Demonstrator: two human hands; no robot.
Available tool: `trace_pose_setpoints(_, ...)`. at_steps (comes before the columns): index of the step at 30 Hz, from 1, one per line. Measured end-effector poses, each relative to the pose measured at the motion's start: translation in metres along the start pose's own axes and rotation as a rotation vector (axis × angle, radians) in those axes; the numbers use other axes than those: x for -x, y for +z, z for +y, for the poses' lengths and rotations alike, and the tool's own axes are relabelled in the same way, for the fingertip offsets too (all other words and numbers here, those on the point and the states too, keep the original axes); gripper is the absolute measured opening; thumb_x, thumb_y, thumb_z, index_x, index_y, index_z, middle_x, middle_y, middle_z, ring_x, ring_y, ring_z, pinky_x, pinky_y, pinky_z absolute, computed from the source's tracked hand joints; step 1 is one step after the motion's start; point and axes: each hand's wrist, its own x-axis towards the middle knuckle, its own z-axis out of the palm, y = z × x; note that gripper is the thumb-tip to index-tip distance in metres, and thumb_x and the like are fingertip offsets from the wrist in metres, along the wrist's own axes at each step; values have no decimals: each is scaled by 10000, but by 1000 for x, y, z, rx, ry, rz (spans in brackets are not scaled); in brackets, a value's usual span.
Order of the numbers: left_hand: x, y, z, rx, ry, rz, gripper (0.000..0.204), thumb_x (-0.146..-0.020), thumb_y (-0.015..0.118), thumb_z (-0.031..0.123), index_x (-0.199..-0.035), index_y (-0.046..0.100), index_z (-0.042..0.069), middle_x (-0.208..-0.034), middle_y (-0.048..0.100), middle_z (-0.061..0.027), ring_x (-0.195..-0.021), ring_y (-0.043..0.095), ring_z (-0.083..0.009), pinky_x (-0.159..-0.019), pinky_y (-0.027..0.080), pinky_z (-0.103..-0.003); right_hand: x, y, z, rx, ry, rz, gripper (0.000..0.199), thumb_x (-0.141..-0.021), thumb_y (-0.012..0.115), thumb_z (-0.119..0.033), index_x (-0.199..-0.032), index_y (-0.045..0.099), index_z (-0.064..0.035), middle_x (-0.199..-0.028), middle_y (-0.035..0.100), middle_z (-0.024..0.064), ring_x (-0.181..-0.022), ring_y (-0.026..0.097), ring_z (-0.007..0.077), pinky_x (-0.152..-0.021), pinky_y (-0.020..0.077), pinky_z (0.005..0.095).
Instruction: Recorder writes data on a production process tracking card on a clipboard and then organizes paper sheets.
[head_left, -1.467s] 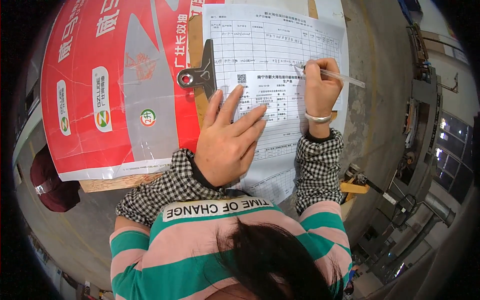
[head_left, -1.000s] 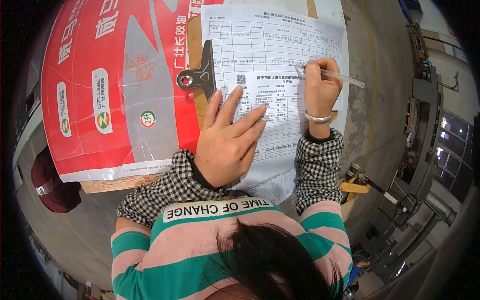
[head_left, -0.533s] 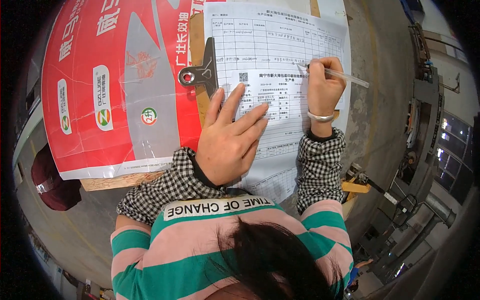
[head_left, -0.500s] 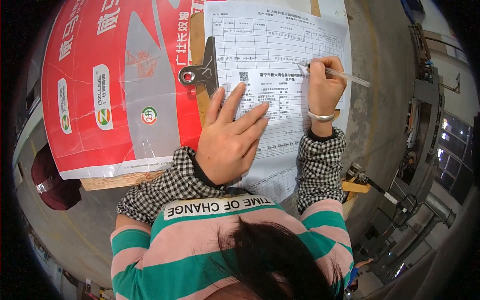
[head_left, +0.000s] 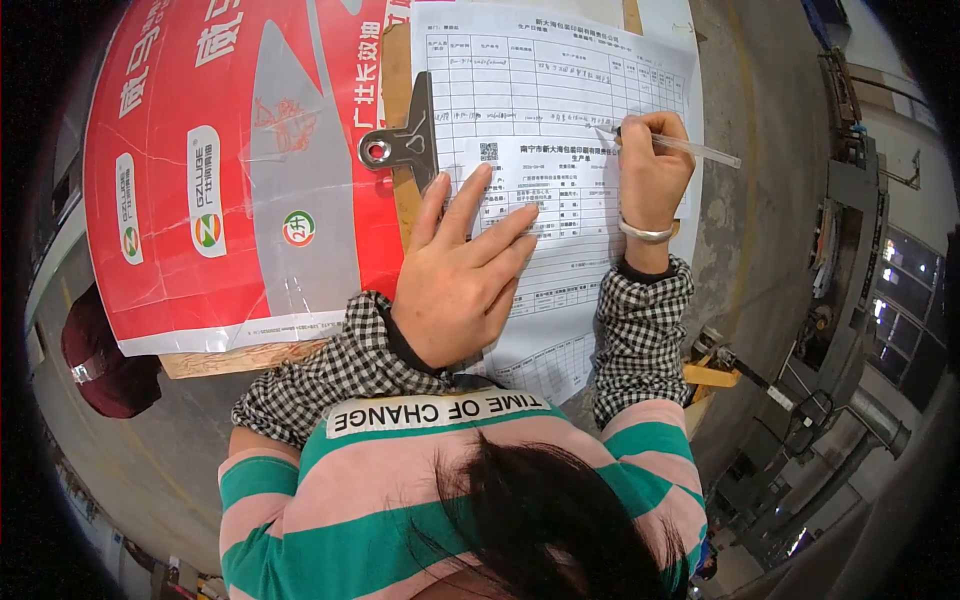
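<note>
My right hand (head_left: 655,175) is closed around a pen (head_left: 708,153) with a clear barrel, its tip at a handwritten row of a printed form (head_left: 570,85). A second printed sheet (head_left: 565,255) lies over the lower part of that form. With fingers spread, my left hand (head_left: 462,275) rests flat on the second sheet's left side. A metal bulldog clip (head_left: 402,150) grips the papers' left edge, against a brown board (head_left: 397,105) that shows in a narrow strip.
A red and grey printed sheet (head_left: 300,180) covers the surface on the left, above a wooden edge (head_left: 240,360). A dark red object (head_left: 105,355) stands at the lower left. Machinery (head_left: 850,300) lines the right side, beyond the grey floor (head_left: 725,270).
Hardly anything differs. My right hand and the pen have shifted very slightly to the right; my left hand stays in place on the sheet.
</note>
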Motion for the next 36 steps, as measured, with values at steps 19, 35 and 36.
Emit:
trace_pose_setpoints(19, -1, -3, 2, 16, 2, 35, 248, -703, 608, 88, -946, 627, 40, -1159, 554, -52, -1223, 360, -369, -1028, 197, -540, 3, 2, -4, 59, -15, 4, 116, -759, 576, -41, -676, 505, 0, -568, 496, -16, -524, 414, 40, -463, 329, 211)
trace_pose_setpoints(35, -1, -3, 2, 21, 7, 27, 260, -699, 604, 82, -954, 625, 35, -1165, 552, -57, -1230, 352, -374, -1029, 193, -543, 3, 1, -3, 66, -62, -35, 107, -757, 568, -29, -675, 505, 1, -576, 508, -15, -517, 419, 35, -458, 332, 204)
trace_pose_setpoints(36, -1, -3, 2, 21, 5, 26, 260, -699, 604, 81, -954, 625, 35, -1165, 552, -57, -1228, 353, -375, -1029, 193, -543, 3, 2, -3, 67, -56, -33, 108, -756, 568, -26, -673, 504, 0, -576, 506, -16, -517, 418, 34, -458, 333, 205)
